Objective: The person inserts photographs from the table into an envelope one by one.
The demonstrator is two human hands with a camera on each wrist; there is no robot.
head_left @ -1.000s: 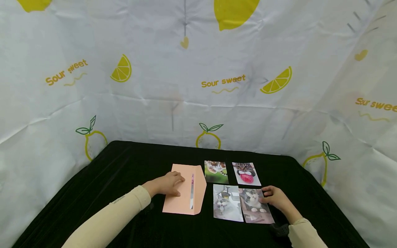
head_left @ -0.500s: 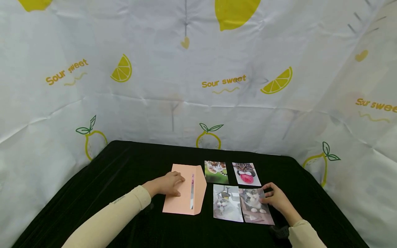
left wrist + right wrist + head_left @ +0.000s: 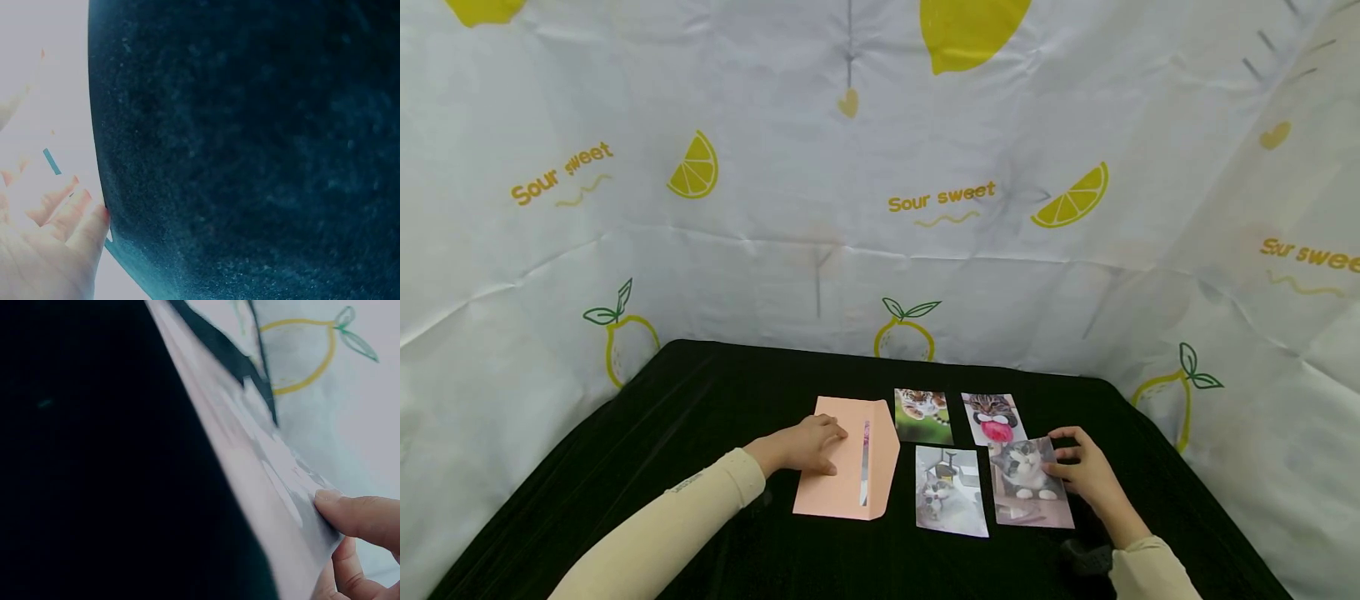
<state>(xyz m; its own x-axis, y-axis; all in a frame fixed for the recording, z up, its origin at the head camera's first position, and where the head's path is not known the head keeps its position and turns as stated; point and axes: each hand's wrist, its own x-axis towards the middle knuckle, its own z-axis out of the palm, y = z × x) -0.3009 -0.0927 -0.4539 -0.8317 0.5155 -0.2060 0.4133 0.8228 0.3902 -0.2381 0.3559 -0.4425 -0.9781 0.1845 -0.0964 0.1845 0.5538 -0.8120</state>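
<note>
My left hand [image 3: 805, 444] rests on the left part of a pale pink envelope [image 3: 842, 493], fingers spread and relaxed. The envelope's flap is out to the right, and a narrow strip of a picture shows beside it. In the left wrist view the fingers of that hand [image 3: 56, 240] lie near the dark cloth's edge. My right hand [image 3: 1092, 475] pinches the right edge of a photo [image 3: 1030, 510] of a grey-and-white cat, thumb on its face. In the right wrist view this photo [image 3: 253, 469] is tilted up from the cloth, its face glossy.
Between envelope and held photo lies a pale cat photo [image 3: 951, 510]. Behind are a tiger photo [image 3: 921, 427] and a photo of a cat with a pink ball [image 3: 992, 419], the latter partly overlapped by the held photo. Black cloth [image 3: 737, 375] covers the table; a lemon-print curtain [image 3: 760, 275] surrounds it.
My right hand has lifted the grey-and-white cat photo and moved it slightly right and away from me, off its neighbour's edge. The left hand and envelope have not moved.
</note>
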